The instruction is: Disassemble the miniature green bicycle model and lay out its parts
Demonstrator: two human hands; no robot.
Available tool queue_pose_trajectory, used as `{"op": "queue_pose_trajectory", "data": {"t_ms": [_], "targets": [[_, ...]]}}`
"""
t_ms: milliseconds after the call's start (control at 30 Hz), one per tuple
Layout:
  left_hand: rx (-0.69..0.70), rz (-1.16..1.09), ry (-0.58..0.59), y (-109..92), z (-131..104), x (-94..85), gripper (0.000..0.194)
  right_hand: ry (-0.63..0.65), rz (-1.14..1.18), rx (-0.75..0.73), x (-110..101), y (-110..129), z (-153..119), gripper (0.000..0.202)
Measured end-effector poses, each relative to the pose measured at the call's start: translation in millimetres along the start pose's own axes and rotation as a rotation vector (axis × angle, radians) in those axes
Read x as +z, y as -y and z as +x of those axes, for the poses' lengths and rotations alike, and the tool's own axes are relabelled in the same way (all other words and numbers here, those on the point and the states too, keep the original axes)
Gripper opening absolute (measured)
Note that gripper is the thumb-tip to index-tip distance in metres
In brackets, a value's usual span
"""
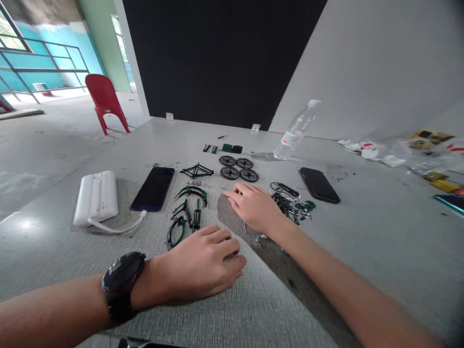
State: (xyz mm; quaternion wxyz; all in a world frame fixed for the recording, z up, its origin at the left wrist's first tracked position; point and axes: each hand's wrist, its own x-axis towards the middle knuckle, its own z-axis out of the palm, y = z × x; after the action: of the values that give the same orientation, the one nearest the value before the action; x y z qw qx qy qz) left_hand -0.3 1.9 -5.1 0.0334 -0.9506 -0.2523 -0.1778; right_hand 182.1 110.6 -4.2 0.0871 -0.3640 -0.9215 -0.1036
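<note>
L grip (pixel 206 261) loosely curled, R grip (pixel 253 207) bent over surface (pixel 253 314); can't tell if either pinches anything. Parts pile (pixel 288 204) just R of R grip, partly behind wrist (pixel 281 231); btl (pixel 295 133) beyond, contents unclear.

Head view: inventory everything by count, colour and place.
Table: 1, grey, foreground
Wheels: 4, black, centre
Flat pieces: 2, green, black, behind wheels
Frame parts: several, green, black, centre left
Parts pile: 1, mixed, centre right
Phones: 2, dark, left and right
Cropped item: 1, teal, dark, right edge
Power bank: 1, white, left
Bottle: 1, clear, back right
Packaging: uncounted, mixed, right
Panel: 1, black, behind table
Chair: 1, red, back left
Watch: 1, black, left wrist
Left hand: 1, bare, table front
Right hand: 1, bare, centre
</note>
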Motion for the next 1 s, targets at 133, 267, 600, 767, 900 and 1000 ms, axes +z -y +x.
{"op": "queue_pose_trajectory", "data": {"t_ms": [133, 267, 600, 767, 900, 1000], "targets": [[-0.003, -0.003, 0.006, -0.4, -0.4, -0.1, 0.018, -0.019, -0.03, -0.015, 3.5, -0.8, -0.4, 0.034], [-0.005, -0.004, 0.009, -0.3, -0.3, -0.1, 0.019, 0.008, -0.046, -0.007, 3.2, 0.0, -1.1, 0.037], [-0.01, -0.01, 0.016, -0.5, -0.2, 0.8, 0.019, 0.025, -0.045, 0.011, 2.2, 2.1, -0.1, 0.037], [-0.009, -0.012, 0.011, -0.5, -0.2, 0.5, 0.02, 0.03, -0.048, 0.008, 3.1, 1.3, 0.3, 0.037], [-0.007, -0.008, 0.013, 0.0, -0.7, -0.1, 0.019, 0.03, -0.06, -0.001, 3.3, 0.6, 0.1, 0.039], [-0.007, -0.008, 0.019, -0.5, -1.4, 0.1, 0.018, 0.035, -0.057, 0.01, 3.6, 0.9, 0.0, 0.038]]}}
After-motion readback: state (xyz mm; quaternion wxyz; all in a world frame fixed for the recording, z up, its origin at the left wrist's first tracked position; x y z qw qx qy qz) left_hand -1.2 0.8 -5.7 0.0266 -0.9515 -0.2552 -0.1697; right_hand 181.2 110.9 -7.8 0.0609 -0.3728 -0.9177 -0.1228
